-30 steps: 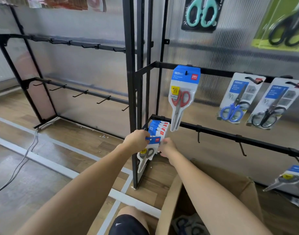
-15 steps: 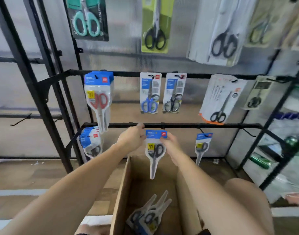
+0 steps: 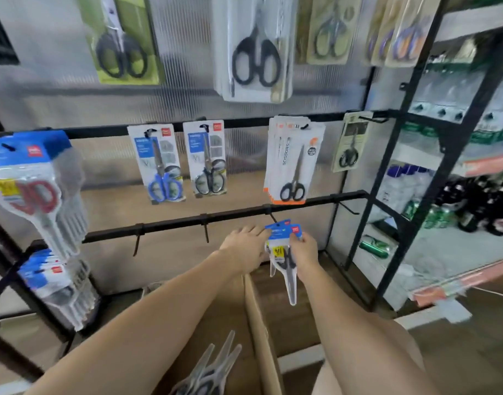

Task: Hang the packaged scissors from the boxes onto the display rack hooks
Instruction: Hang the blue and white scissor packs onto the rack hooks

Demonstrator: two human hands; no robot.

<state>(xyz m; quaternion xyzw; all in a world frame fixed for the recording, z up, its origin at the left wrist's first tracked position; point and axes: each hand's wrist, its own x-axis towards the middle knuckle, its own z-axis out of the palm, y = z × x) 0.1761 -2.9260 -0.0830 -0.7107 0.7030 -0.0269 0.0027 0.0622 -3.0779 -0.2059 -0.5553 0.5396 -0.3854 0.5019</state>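
Both hands hold a blue-topped pack of black-handled scissors (image 3: 284,252) at a hook (image 3: 273,217) on the lower rack bar (image 3: 173,226), left hand (image 3: 246,246) fingers touching its header, right hand (image 3: 304,253) fingers curled round its side, above the open cardboard box (image 3: 259,317).

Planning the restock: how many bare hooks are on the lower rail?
3: left hook, middle hook, right hook beyond the held pack. More may hide off-frame.

Both forearms are bare with no sleeves in view, and the left hand (image 3: 246,246) and right hand (image 3: 304,252) are uncovered; a bare knee (image 3: 387,352) shows near right.
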